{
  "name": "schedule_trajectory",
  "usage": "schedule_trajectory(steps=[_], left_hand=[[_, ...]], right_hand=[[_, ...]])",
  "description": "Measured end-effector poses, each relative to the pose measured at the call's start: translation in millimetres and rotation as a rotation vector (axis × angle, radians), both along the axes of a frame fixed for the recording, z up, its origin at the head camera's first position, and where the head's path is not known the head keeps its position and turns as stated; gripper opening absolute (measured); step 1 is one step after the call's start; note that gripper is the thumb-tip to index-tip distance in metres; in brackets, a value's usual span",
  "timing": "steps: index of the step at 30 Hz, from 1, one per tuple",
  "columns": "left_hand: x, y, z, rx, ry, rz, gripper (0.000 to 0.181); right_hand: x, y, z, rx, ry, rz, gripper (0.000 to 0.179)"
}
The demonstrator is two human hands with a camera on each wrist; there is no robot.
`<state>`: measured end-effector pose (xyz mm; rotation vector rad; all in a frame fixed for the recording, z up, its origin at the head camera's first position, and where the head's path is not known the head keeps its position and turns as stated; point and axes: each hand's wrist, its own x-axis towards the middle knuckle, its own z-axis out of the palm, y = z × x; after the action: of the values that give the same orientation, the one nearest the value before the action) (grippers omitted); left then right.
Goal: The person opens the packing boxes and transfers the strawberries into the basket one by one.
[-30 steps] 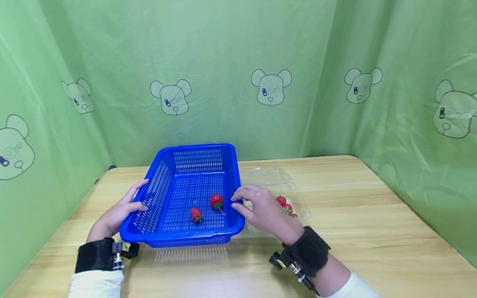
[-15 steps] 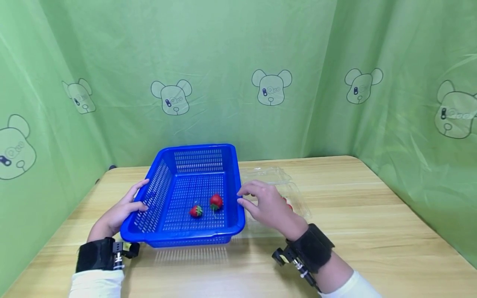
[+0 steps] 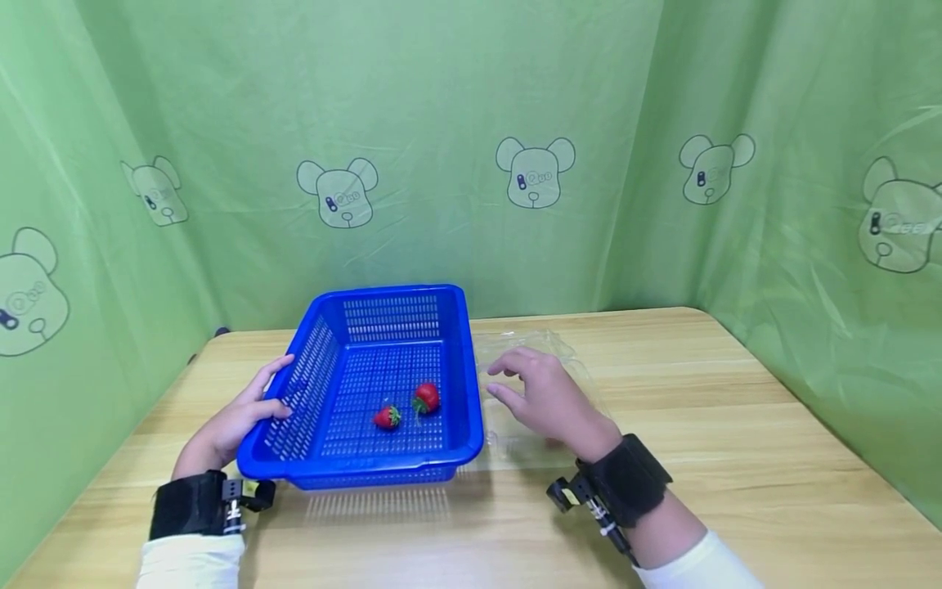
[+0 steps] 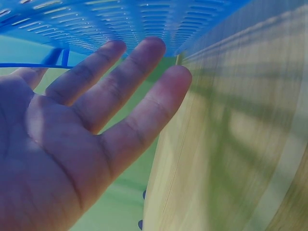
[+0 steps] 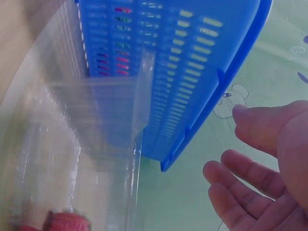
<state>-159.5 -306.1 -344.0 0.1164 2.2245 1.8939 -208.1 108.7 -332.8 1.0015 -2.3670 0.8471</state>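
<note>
My left hand (image 3: pixel 239 421) holds the left rim of a blue plastic basket (image 3: pixel 383 468), thumb and a finger over the edge. In the left wrist view, three other fingers (image 4: pixel 144 120) stretch out below the basket's slotted wall (image 4: pixel 159 19). Two strawberries lie inside, a smaller one (image 3: pixel 386 417) and a larger one (image 3: pixel 428 396). Right of the basket, my right hand (image 3: pixel 548 401) hovers over a clear plastic box (image 3: pixel 508 438), fingers bent and apart with nothing between them. Strawberries (image 5: pixel 70 221) show in that box in the right wrist view; the hand hides them from the head view.
The box's clear lid (image 3: pixel 522 343) lies folded back toward the far side. Wooden table (image 3: pixel 736 442) extends to the right and in front. A green curtain (image 3: pixel 441 123) with bear-head drawings surrounds the back and sides.
My right hand has drawn back from the basket's right rim to over the clear box. The smaller strawberry has rolled, and the larger one turned slightly. My left hand stays put.
</note>
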Motion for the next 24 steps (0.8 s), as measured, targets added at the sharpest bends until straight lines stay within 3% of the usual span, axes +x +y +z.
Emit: schedule_trajectory(steps=[7,17,24], left_hand=[[-0.4,-0.4,-1.2,0.004,0.005,-0.003,0.085],[-0.8,-0.1,0.5,-0.008,0.012,-0.004,0.085],[-0.3,0.3,-0.3,-0.009,0.009,-0.001,0.085]], right_hand=[[-2.4,5,0.5,0.024,-0.057,-0.047,0.018],[-8.2,13,2.1,0.068,-0.074,-0.112,0.018],[-11.5,18,1.0,0.134,-0.176,-0.150,0.020]])
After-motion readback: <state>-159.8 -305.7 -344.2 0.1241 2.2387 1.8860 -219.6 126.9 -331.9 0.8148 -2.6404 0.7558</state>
